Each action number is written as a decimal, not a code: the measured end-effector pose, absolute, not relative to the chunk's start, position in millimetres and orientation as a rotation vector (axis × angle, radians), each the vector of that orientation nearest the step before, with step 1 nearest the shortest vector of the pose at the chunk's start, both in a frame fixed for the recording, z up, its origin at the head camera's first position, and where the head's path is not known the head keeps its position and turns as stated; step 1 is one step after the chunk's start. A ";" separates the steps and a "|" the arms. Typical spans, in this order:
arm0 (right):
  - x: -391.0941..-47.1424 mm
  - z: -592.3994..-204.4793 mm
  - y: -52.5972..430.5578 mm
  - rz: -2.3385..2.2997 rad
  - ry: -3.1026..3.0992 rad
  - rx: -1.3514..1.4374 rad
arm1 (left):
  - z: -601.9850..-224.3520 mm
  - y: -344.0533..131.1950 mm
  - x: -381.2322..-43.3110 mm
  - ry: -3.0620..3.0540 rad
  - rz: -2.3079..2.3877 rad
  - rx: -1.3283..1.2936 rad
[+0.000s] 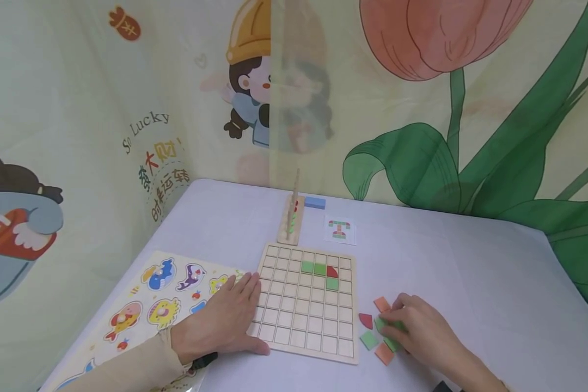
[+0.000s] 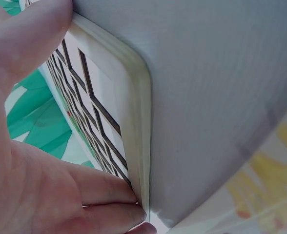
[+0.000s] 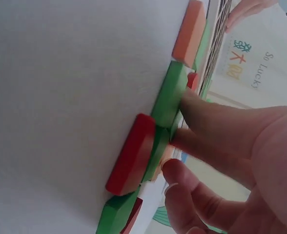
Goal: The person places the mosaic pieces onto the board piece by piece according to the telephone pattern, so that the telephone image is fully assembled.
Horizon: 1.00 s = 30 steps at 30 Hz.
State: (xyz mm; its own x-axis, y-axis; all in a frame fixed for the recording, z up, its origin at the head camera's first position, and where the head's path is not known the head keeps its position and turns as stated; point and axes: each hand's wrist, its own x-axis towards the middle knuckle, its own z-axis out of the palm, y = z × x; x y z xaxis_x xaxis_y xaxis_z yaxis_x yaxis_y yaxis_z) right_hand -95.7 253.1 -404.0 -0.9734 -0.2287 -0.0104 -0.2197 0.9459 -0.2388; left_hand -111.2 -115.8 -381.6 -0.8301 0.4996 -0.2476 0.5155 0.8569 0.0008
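A square wooden grid board (image 1: 299,305) lies mid-table, with two green squares (image 1: 313,268), a red quarter-round (image 1: 332,271) and another green square (image 1: 332,283) in its upper right cells. My left hand (image 1: 232,316) rests flat along the board's left edge, thumb at the near corner; the wrist view shows the fingers at its rim (image 2: 141,107). Right of the board, my right hand (image 1: 416,324) reaches into a loose group of green, orange and red blocks. Its thumb and finger pinch a green block (image 1: 379,325), close to a red block (image 3: 131,156) in the wrist view.
Behind the board stand a narrow wooden rack (image 1: 296,218) with red and green bits, a blue block (image 1: 315,203) and a pattern card (image 1: 340,228). A sea-animal puzzle board (image 1: 144,288) lies under the left forearm. Printed curtains (image 1: 201,87) enclose the table.
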 end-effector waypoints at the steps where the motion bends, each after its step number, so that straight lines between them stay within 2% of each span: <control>1: -96.3 -404.7 251.9 -0.362 3.063 -0.338 | -381.5 -115.8 -111.3 2.793 -0.095 0.773; 5: -96.1 -406.1 249.9 -0.377 3.051 -0.344 | -381.7 -115.2 -111.2 2.787 -0.099 0.762; 14: -93.4 -404.3 256.6 -0.403 2.996 -0.635 | -382.2 -114.3 -111.1 2.789 -0.125 0.753; 30: -94.3 -404.0 258.7 -0.411 2.937 -0.640 | -381.1 -114.4 -111.0 2.789 -0.136 0.754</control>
State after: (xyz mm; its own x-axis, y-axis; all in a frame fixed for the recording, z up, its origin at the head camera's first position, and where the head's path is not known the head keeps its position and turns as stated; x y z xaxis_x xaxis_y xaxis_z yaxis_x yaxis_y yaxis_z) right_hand -94.3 258.7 -404.0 -0.9054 -0.4219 -0.0469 -0.3928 0.8746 -0.2844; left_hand -111.0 -114.4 -381.1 -0.8353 0.4832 -0.2622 0.5064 0.8619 -0.0251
